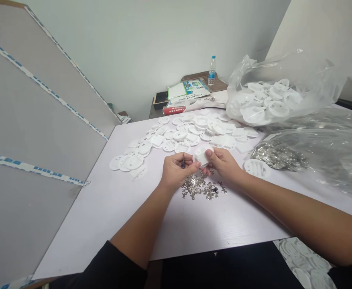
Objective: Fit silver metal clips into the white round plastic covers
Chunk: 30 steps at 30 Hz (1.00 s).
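Observation:
Both my hands grip one round white plastic part (202, 156) above the middle of the table. My left hand (177, 169) pinches its left edge, and a small dark item shows between the fingers. My right hand (222, 161) holds its right side, thumb on top. Just below the hands lies a heap of small shiny metal pieces (195, 185). Behind them spreads a large pile of white round and square plastic parts (180, 135).
A clear bag of white parts (272, 102) stands at the back right, with a bag of metal pieces (281, 155) before it. A water bottle (212, 72) is at the back. A grey partition (37, 132) borders the left. More white parts (304, 263) lie below the table's front right edge.

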{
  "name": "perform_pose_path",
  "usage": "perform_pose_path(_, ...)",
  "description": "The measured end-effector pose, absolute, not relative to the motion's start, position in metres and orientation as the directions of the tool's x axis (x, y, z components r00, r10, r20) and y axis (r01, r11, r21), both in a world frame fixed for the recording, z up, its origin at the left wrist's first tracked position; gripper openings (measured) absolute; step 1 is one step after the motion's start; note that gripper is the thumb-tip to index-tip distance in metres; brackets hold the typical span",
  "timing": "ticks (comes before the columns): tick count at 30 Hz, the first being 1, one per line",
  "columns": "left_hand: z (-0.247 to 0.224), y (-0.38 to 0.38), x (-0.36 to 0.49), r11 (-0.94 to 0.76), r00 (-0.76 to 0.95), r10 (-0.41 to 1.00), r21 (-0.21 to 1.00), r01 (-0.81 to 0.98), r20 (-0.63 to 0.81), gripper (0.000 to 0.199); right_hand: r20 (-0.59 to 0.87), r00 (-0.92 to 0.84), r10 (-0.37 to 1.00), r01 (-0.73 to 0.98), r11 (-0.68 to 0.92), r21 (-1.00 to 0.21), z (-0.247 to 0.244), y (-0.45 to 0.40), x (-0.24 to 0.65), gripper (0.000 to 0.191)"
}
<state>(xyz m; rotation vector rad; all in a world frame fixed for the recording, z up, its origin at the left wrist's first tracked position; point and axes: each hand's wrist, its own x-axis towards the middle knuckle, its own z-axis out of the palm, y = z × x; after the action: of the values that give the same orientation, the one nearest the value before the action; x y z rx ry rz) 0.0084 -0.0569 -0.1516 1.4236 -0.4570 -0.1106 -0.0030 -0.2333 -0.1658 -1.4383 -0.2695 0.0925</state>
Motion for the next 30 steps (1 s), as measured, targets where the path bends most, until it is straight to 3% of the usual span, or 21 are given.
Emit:
perform_pose_path(6, -0.157, -0.055, 0.009, 0.006, 0.938, -0.239, 0.966, -0.258, 0.252, 0.022, 0.199, 0.979, 0.055, 0.199, 0.005, -0.98, -0.161, -0.227, -0.015, 0.055)
perform_pose_path(12, -0.155, -0.052, 0.014, -0.173, 0.895, -0.251, 0.893, -0.416, 0.368, 0.023, 0.152, 0.983, 0.1, 0.145, 0.071, -0.987, -0.16, -0.226, -0.015, 0.057)
perform_pose_path(15, -0.153, -0.051, 0.017, -0.299, 0.884, -0.252, 0.837, -0.459, 0.394, 0.021, 0.176, 0.98, 0.089, 0.177, -0.01, -0.984, -0.162, -0.237, -0.007, 0.051)
perform_pose_path(17, -0.151, -0.05, 0.018, -0.413, 0.882, -0.31, 0.785, -0.462, 0.356, 0.019, 0.251, 0.968, 0.019, 0.251, -0.16, -0.955, -0.163, -0.245, -0.001, 0.043)
perform_pose_path(19, -0.149, -0.049, 0.017, -0.511, 0.852, -0.455, 0.707, -0.489, 0.26, 0.013, 0.324, 0.945, -0.039, 0.297, -0.307, -0.904, -0.164, -0.252, 0.004, 0.04)
perform_pose_path(22, -0.147, -0.05, 0.012, -0.578, 0.776, -0.622, 0.606, -0.546, 0.106, 0.007, 0.377, 0.924, -0.057, 0.319, -0.426, -0.846, -0.164, -0.256, 0.007, 0.04)
perform_pose_path(30, -0.15, -0.059, 0.003, -0.714, 0.795, -0.607, 0.434, -0.55, 0.009, 0.009, 0.4, 0.916, 0.042, 0.368, -0.488, -0.791, -0.17, -0.254, 0.009, 0.046)
